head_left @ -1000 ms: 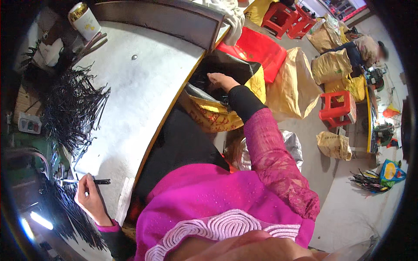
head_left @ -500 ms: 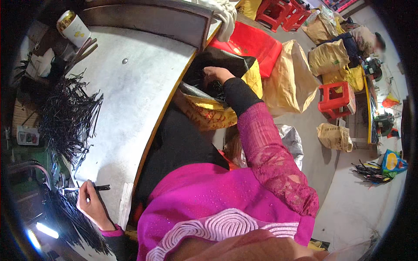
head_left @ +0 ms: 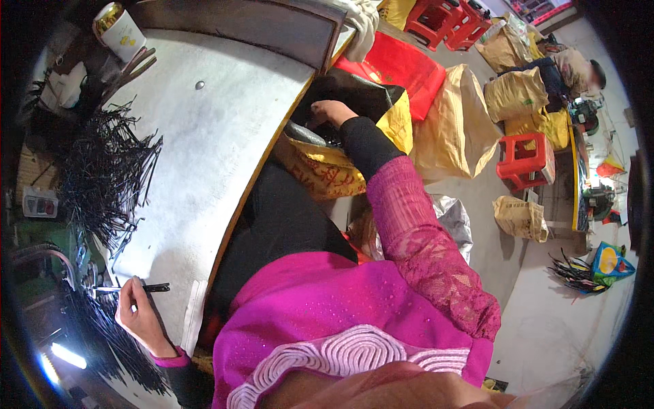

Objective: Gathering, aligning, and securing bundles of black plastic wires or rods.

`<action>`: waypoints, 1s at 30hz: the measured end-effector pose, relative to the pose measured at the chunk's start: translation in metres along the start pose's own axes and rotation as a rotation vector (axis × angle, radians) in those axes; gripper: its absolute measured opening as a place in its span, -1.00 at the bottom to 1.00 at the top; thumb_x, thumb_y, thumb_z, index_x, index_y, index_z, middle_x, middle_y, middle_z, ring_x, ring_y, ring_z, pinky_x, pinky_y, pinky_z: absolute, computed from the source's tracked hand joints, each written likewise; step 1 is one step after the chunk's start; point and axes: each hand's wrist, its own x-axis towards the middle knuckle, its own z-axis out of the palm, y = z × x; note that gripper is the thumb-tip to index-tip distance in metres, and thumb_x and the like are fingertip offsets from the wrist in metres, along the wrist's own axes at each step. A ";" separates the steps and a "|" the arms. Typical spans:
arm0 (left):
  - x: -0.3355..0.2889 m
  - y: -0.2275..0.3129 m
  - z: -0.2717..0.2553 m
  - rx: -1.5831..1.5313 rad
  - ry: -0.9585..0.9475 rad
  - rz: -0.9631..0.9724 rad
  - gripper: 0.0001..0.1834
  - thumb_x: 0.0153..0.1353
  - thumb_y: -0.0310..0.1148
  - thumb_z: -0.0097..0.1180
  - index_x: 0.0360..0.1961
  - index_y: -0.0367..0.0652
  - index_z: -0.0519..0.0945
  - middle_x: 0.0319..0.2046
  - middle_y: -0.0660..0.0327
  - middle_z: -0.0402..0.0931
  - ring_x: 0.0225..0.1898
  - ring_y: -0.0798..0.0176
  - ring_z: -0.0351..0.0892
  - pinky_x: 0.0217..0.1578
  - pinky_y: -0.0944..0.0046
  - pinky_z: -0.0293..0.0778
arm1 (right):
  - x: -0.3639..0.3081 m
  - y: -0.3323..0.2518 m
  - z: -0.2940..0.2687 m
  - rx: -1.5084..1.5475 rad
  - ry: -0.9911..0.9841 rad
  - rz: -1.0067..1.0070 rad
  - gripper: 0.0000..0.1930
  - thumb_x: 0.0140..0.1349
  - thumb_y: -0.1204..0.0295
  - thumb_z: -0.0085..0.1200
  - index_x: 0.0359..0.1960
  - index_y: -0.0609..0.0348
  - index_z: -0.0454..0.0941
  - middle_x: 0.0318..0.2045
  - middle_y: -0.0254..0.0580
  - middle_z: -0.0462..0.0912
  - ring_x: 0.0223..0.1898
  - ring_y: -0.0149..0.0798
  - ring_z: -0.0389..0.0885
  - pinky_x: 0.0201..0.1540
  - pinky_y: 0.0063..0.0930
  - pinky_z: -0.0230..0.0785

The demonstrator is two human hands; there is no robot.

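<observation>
My left hand [head_left: 139, 317] is closed in a pinch near the lower left edge of the pale worktop [head_left: 197, 136]. Between its thumb and fingers sits a thin black strip [head_left: 159, 288]; one end sticks out to the right, and a shiny thin piece shows on the other side. With the wrist bent down, my right hand [head_left: 332, 114] reaches into the mouth of a yellow sack [head_left: 327, 174] with a grey lining. Dark thin pieces lie inside the sack, around the hand. Its fingertips are lost in the dark, so their grip is hidden.
A tangled heap of black strips [head_left: 112, 180] covers the worktop's left side, and more strips [head_left: 126, 341] lie below. A white tub [head_left: 122, 37] stands at the far left. Beyond the sack are a red bag [head_left: 402, 75], a tan sack [head_left: 456, 129] and a red stool [head_left: 524, 160].
My right hand has shifted slightly left and up inside the sack. My left hand has barely moved and still pinches the strip. The whole view has tilted a little.
</observation>
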 end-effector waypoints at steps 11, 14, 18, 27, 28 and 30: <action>0.002 0.001 0.002 -0.003 0.017 0.024 -0.85 0.15 -0.46 0.10 -0.37 -0.38 0.55 -0.64 0.17 0.47 -0.63 0.46 0.33 -0.56 0.44 0.29 | 0.005 -0.009 0.003 -0.113 -0.052 0.203 -0.78 -0.04 0.35 0.00 -0.38 0.18 0.54 -0.35 0.11 0.57 -0.25 0.09 0.56 -0.26 -0.17 0.38; 0.002 0.005 -0.001 -0.012 0.019 -0.025 -0.86 0.14 -0.47 0.11 -0.38 -0.38 0.55 -0.65 0.19 0.45 -0.62 0.48 0.33 -0.55 0.46 0.28 | -0.003 -0.011 -0.002 -0.087 -0.037 0.114 -0.77 -0.02 0.31 -0.01 -0.39 0.19 0.53 -0.35 0.10 0.57 -0.26 0.09 0.56 -0.27 -0.15 0.37; 0.001 0.003 0.001 -0.059 0.020 -0.003 -0.88 0.11 -0.49 0.12 -0.40 -0.37 0.55 -0.64 0.21 0.45 -0.61 0.49 0.34 -0.55 0.47 0.28 | 0.004 -0.013 -0.016 -0.214 -0.267 0.191 -0.74 -0.04 0.33 -0.02 -0.40 0.27 0.56 -0.36 0.14 0.58 -0.29 0.09 0.58 -0.32 -0.14 0.43; 0.004 0.005 0.000 -0.057 0.003 0.005 -0.90 0.08 -0.49 0.16 -0.40 -0.32 0.57 -0.65 0.21 0.45 -0.62 0.45 0.35 -0.55 0.45 0.29 | -0.007 -0.003 -0.036 -0.428 -0.268 0.196 -0.80 -0.04 0.42 -0.06 -0.40 0.14 0.59 -0.33 0.01 0.61 -0.27 0.04 0.61 -0.30 -0.17 0.47; -0.001 0.002 -0.002 -0.038 0.024 -0.019 -0.90 0.09 -0.49 0.15 -0.40 -0.33 0.57 -0.66 0.21 0.45 -0.62 0.47 0.33 -0.55 0.45 0.29 | -0.004 0.001 -0.042 -0.343 -0.265 0.168 -0.80 -0.04 0.43 -0.06 -0.39 0.13 0.59 -0.32 -0.01 0.61 -0.29 0.01 0.62 -0.31 -0.18 0.46; -0.001 0.004 -0.001 -0.042 0.031 -0.045 -0.89 0.10 -0.48 0.15 -0.40 -0.34 0.57 -0.66 0.20 0.45 -0.62 0.49 0.32 -0.55 0.46 0.29 | -0.012 0.016 -0.059 -0.317 -0.232 0.212 -0.79 -0.02 0.40 -0.03 -0.36 0.15 0.58 -0.30 -0.05 0.62 -0.26 -0.01 0.61 -0.30 -0.18 0.45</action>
